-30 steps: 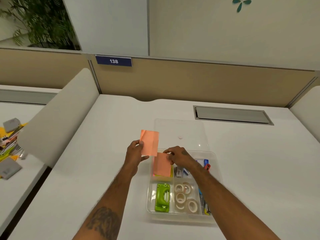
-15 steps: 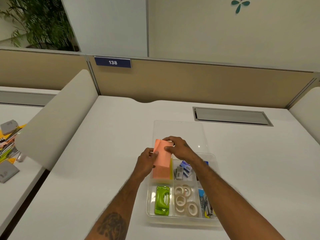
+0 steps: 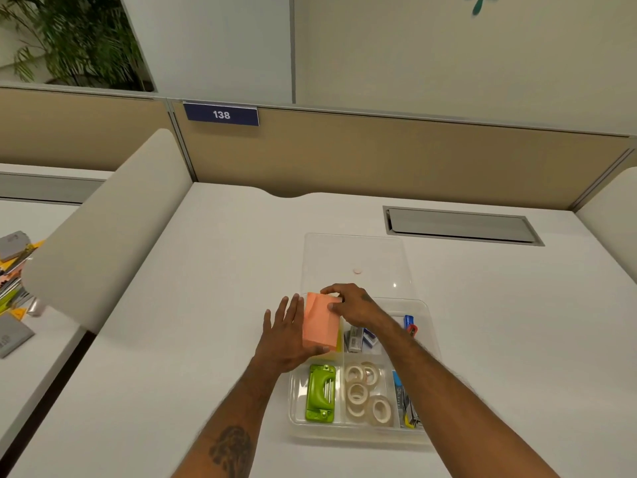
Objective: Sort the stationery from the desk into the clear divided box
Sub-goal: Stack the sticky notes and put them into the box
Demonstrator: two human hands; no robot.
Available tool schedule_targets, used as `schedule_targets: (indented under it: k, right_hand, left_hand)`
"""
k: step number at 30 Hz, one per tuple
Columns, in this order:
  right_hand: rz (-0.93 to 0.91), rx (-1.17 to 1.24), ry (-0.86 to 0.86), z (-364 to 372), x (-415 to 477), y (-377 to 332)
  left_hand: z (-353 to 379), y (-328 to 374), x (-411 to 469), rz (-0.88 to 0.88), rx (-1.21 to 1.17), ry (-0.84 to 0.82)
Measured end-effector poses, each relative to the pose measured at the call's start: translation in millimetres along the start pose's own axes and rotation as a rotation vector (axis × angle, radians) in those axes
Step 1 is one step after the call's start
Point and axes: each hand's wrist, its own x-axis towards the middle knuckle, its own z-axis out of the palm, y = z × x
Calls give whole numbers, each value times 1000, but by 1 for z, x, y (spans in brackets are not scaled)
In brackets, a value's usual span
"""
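Right hand (image 3: 351, 305) pinches the far end of the orange rectangular paper pad (image 3: 320, 327), long axis running away from the wrist, in the clear plastic divided box (image 3: 358, 438); left hand (image 3: 286, 334), fingers straight, touches its side. White desk (image 3: 206, 305), tan partition (image 3: 379, 157) beyond.

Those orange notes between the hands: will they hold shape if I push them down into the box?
Probably floppy: the top sheet of the orange notes shows a crease near the right hand. Likely light: the left hand steadies them with straight fingers. Flat, so unlikely to roll.
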Motion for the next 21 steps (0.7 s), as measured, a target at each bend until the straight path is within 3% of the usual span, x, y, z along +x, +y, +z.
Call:
schedule_targets:
  k: [9,16,21]
  right_hand:
    - [-6,-139,-27,12,-3,3]
    - [9,42,197,-15,1,8]
    - [86,30,294,-44,3,31]
  left_hand:
    - [-4,-1,3,2,-46,-6]
    - [-13,3,10,-4,-114,-5]
    - [-23,11,28,-34,-195,39]
